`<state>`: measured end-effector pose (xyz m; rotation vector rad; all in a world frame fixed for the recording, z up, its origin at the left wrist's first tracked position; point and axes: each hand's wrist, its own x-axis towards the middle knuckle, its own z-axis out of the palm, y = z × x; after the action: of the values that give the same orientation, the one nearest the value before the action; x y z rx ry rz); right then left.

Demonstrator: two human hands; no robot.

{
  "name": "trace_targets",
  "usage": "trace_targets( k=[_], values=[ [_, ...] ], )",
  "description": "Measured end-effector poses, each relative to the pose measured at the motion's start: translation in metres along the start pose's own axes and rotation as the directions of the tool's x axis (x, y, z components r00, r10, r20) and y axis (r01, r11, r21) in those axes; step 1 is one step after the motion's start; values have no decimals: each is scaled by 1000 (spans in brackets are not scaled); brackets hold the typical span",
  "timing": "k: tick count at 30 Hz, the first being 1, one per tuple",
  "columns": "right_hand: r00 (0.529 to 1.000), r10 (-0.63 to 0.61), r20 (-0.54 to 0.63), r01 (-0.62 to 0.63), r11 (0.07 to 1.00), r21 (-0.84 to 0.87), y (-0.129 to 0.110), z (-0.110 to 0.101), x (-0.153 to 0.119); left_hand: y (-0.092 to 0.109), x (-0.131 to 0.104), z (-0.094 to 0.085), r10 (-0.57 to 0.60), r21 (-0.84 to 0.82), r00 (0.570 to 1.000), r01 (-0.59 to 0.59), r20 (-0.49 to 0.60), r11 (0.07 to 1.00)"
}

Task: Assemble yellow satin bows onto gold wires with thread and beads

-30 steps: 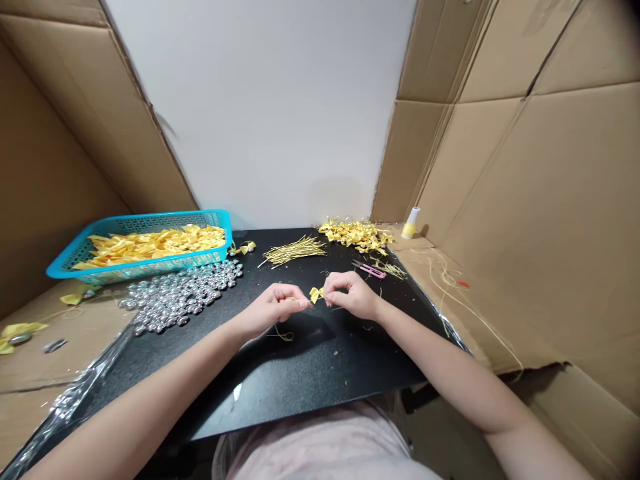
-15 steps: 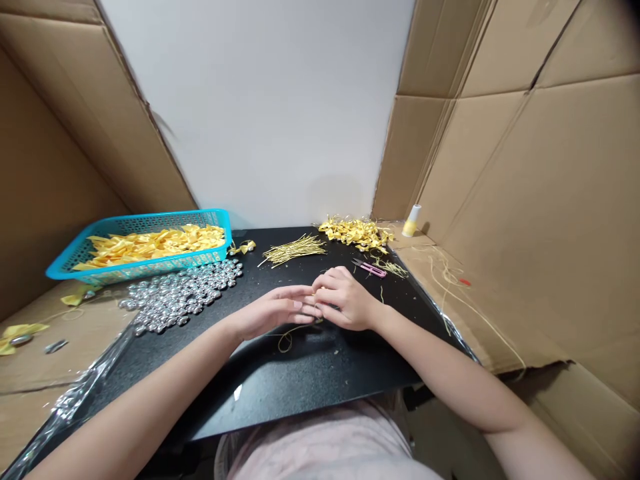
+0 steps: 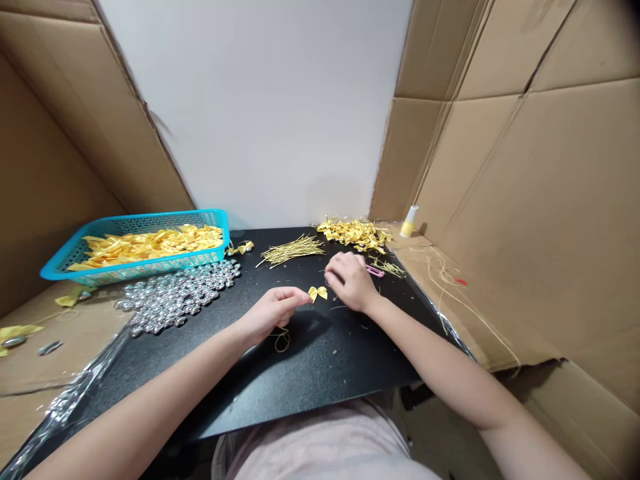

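Note:
A small yellow ribbon bow (image 3: 319, 293) is pinched at its left loop between the thumb and finger of my left hand (image 3: 274, 312). Gold thread (image 3: 283, 340) hangs in a loop below that hand, over the black table. To the right of the bow and apart from it, my right hand (image 3: 351, 280) is lifted with fingers curved and apart, slightly blurred. Its fingertips are beside the pink thread snips (image 3: 375, 271), whose blades are hidden behind the hand. I see nothing held in it.
A blue basket (image 3: 137, 272) of yellow bows stands back left, silver beads (image 3: 177, 297) in front of it. Gold twist ties (image 3: 293, 251) lie mid-back, beside a pile of finished-looking bows (image 3: 355, 233). A thread cone (image 3: 409, 222) stands right. Cardboard walls (image 3: 540, 200) flank the table.
My hands were together over the bow and have come apart. The right hand moved up and right to the snips; the left keeps the bow, which now shows plainly.

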<state>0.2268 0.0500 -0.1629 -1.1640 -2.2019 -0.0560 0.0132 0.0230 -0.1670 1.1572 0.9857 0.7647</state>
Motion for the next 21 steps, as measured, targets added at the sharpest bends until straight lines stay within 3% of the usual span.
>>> trace_targets(
  k=[1,3,6,11,21],
  values=[
    [987,155,-31,-156,987,-41,10,1,2,0,0,1,16,-2,1000,-16,-10,1000],
    [913,405,-44,-407,900,-157,30,1,5,-1,0,2,34,-9,999,-34,-12,999],
    [810,585,-23,-560,763,-322,54,-3,7,-1,-1,4,47,-4,999,-47,-5,999],
    [743,666,70,-588,699,-407,67,-10,5,-1,-2,5,71,31,997,-70,-32,997],
    [730,672,126,-583,707,-400,73,-6,5,-3,0,8,51,-129,998,-46,34,991]
  ],
)
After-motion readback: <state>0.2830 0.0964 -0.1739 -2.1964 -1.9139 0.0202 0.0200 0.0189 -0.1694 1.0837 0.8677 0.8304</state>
